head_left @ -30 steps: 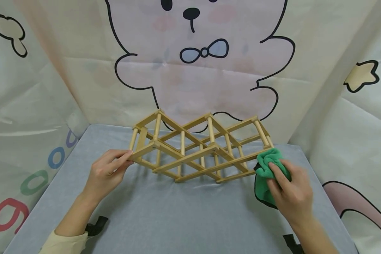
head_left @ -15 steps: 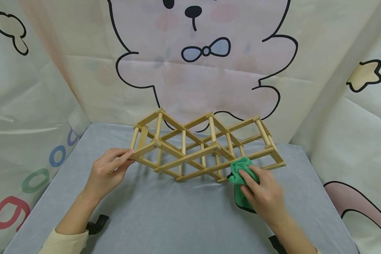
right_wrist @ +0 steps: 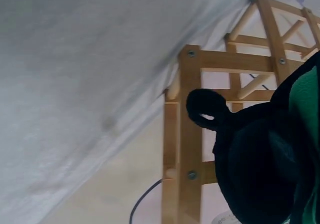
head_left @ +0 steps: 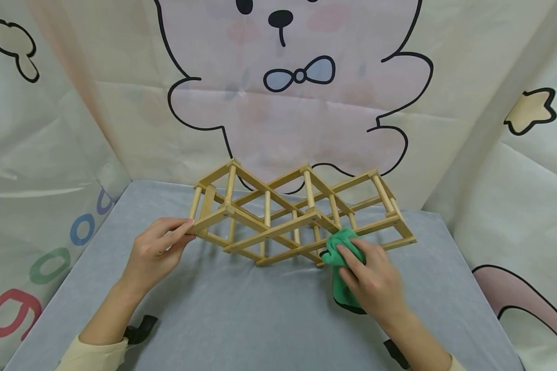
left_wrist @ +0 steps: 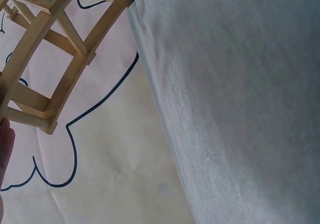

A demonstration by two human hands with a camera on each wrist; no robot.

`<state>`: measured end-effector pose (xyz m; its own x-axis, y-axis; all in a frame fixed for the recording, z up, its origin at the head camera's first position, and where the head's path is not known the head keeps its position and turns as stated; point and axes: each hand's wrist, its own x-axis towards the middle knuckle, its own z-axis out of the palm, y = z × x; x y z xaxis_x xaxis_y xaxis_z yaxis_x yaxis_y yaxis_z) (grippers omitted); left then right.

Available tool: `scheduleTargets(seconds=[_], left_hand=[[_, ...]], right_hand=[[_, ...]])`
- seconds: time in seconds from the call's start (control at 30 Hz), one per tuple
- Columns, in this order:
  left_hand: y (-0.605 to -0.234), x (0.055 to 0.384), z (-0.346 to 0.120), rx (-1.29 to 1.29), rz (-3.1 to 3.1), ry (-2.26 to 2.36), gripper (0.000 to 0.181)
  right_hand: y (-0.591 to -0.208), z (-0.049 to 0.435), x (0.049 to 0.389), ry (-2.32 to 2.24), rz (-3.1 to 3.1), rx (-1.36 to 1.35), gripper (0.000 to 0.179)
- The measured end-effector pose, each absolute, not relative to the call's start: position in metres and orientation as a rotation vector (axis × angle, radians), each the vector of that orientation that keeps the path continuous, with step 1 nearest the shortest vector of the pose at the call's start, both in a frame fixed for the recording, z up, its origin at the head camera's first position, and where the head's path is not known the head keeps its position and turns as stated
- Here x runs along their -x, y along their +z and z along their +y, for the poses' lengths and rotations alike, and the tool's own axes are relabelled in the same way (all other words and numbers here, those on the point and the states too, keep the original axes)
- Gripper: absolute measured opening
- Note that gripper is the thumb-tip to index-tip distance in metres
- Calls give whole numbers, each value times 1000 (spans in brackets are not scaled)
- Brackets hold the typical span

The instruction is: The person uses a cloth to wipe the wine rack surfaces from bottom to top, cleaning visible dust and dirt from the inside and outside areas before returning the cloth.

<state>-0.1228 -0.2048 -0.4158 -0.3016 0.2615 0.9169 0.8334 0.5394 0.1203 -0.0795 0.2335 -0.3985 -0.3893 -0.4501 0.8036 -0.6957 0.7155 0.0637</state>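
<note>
A pale wooden lattice rack (head_left: 272,233), made of crossed slats and round dowels, stands on the table at a slant. My left hand (head_left: 155,250) pinches its left end between thumb and fingers. Bunched in my right hand (head_left: 376,281) is a green cloth (head_left: 341,247) with a dark edge, held against the lower front slat right of the middle. Part of the cloth hangs below the fingers. In the left wrist view the rack (left_wrist: 75,79) shows with fingertips at the left edge. The right wrist view has the cloth's black loop (right_wrist: 205,97) in front of a slat (right_wrist: 190,134).
Grey-blue fabric covers the table (head_left: 260,319). Directly behind the rack rises a pale backdrop (head_left: 134,108) with a cartoon bear, and similar sheets close off both sides. Black straps (head_left: 141,330) hang near the wrists.
My right hand has slid the green cloth leftward along the front slat, from the rack's right end toward its middle, uncovering that end. The left hand and the rack stay in place.
</note>
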Motion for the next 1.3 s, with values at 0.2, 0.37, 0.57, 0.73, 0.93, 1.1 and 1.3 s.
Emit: scheduleTargets(seconds=[0.2, 0.37, 0.57, 0.73, 0.93, 1.1, 1.3], left_hand=[[-416, 121, -205, 906, -1844, -764, 35], [-415, 121, -206, 906, -1852, -766, 35], [-416, 122, -206, 907, -1845, -773, 35], [-417, 123, -206, 907, -1840, -780, 35], [-416, 123, -206, 897, -1844, -776, 35], [-416, 123, -204, 895, -1829, -782, 35], [-416, 123, -204, 892, -1822, -784, 35]], right_hand=[[-390, 220, 80, 370, -2051, -844, 35], [-378, 206, 85, 384, -1996, -907, 32], [-364, 193, 92, 422, -1870, -975, 28], [-360, 188, 89, 437, -1786, -975, 26], [-356, 184, 84, 435, -1770, -1009, 27], [-356, 180, 88, 427, -1815, -1031, 28], [-362, 171, 91, 440, -1878, -1057, 27]])
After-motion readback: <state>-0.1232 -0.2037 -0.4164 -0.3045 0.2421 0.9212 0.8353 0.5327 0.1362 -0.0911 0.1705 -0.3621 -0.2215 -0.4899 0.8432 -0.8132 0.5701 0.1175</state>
